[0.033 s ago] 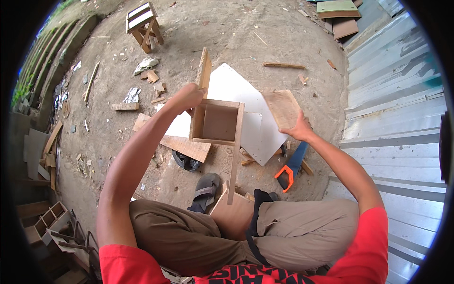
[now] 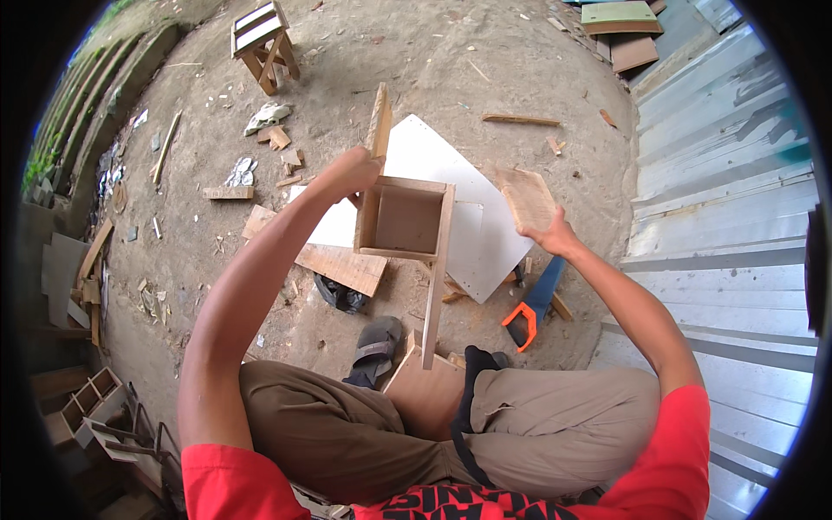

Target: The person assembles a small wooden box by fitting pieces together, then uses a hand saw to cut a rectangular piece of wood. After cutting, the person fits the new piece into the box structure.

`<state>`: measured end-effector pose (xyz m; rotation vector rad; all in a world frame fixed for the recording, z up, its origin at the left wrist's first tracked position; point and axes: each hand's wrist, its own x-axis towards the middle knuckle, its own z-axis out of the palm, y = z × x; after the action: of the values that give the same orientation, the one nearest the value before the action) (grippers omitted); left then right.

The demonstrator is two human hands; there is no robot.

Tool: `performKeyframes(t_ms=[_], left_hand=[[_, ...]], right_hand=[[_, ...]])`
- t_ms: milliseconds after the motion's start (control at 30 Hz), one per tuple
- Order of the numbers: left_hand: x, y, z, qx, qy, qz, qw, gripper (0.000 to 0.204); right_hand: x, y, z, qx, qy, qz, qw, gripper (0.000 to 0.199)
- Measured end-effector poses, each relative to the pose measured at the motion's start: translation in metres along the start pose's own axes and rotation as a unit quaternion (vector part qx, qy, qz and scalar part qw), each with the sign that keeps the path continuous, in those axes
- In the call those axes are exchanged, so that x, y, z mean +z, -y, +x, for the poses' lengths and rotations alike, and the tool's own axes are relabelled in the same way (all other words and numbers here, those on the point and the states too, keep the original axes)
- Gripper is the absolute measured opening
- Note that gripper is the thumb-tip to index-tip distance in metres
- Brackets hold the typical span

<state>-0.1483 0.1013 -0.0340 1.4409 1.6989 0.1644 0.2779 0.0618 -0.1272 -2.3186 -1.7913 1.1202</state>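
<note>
My left hand is closed on the far left corner of a small wooden box frame, holding it up in front of me. The box's open side faces me, and long wooden strips stick out from it, one upward and one toward my knees. In my right hand is a flat wooden board, gripped at its near edge with the thumb on top. The board is held apart from the box, to its right. Below both lies a white panel on the ground. My left fingers are largely hidden behind the wood.
A handsaw with an orange and black handle lies on the dirt near my right knee. Wood offcuts and a black plastic bag are left of centre. A small wooden stool stands far left; a corrugated metal wall runs along the right.
The box in my left hand has shifted slightly right and up. The board in my right hand has moved a little right and tilted, showing a narrower face.
</note>
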Motion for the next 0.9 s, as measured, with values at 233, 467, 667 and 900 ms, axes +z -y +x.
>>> performKeyframes(t_ms=[233,467,667,900], left_hand=[[0.033,-0.059,0.066,0.048,0.017,-0.017,0.999,0.055],[0.028,-0.024,0.093,0.059,0.055,-0.182,0.98,0.08],[0.003,0.004,0.04,0.13,0.081,-0.281,0.947,0.07],[0.018,0.014,-0.006,0.154,0.115,-0.248,0.95,0.055]], right_hand=[[-0.029,0.024,-0.059,-0.104,0.024,0.279,0.954,0.125],[-0.031,0.108,-0.085,-0.31,-0.004,0.092,0.946,0.121],[-0.03,0.124,-0.075,-0.359,0.021,-0.024,0.933,0.122],[-0.02,0.111,-0.046,-0.382,0.002,-0.058,0.922,0.136]])
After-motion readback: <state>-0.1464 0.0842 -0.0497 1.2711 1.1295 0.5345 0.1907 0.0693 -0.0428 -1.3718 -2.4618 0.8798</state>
